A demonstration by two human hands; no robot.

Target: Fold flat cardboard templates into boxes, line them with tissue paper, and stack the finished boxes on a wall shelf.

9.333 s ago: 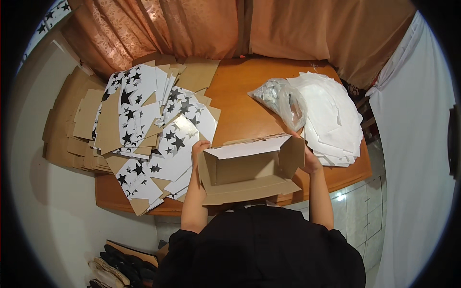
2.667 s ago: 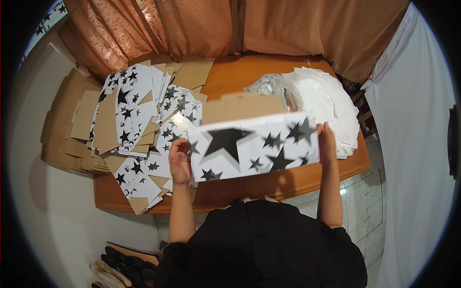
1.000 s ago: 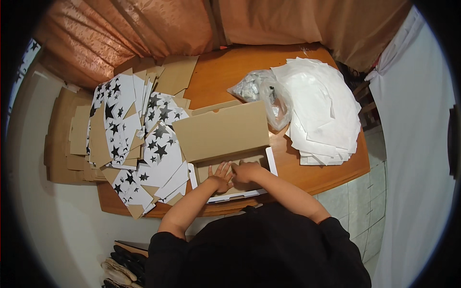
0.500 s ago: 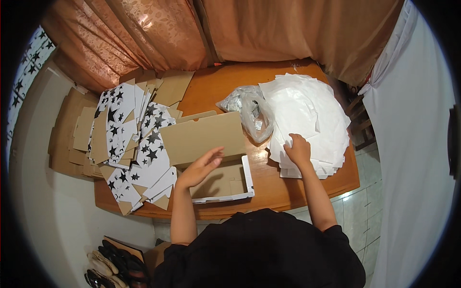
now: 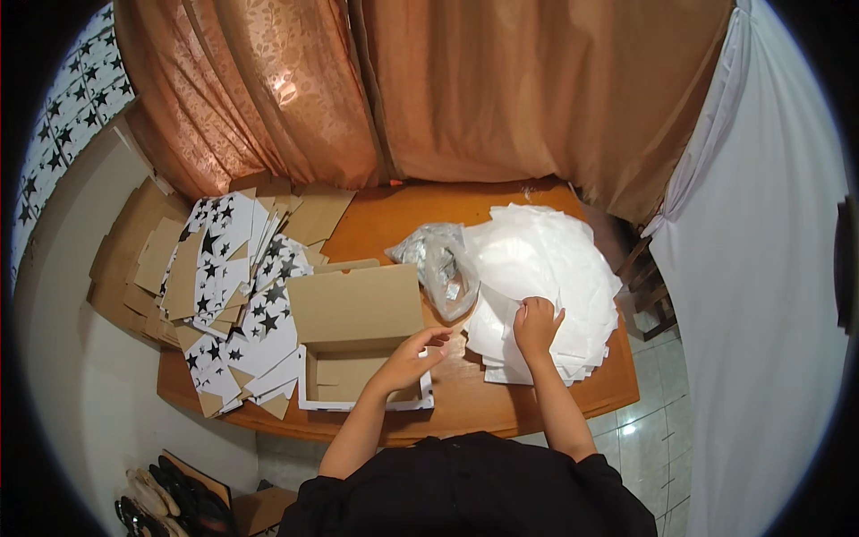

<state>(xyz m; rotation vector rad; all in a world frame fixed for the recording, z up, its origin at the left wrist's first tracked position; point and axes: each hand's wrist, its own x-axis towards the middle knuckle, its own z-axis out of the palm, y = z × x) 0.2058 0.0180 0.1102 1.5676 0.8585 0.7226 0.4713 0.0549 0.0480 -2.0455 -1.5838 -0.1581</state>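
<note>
An open cardboard box, brown inside with a white rim, sits on the wooden table with its lid raised at the back. My left hand hovers over the box's right end, fingers loosely stretched and nothing in them. To the right lies a broad, fanned pile of thin white paper sheets. At the pile's near left part, my right hand pinches a sheet of white paper, whose edge is lifted a little. A clear plastic bag with small packets in it rests between box and pile.
Flat cardboard blanks with black stars on white are heaped on the table's left. Plain brown cardboard leans behind them. Orange curtains hang along the far edge, a white cloth at right. Several shoes stand at lower left.
My left hand has moved rightward from the box's left side to its right end. My right hand has closed on a paper sheet and lifted its edge. The view has tilted up.
</note>
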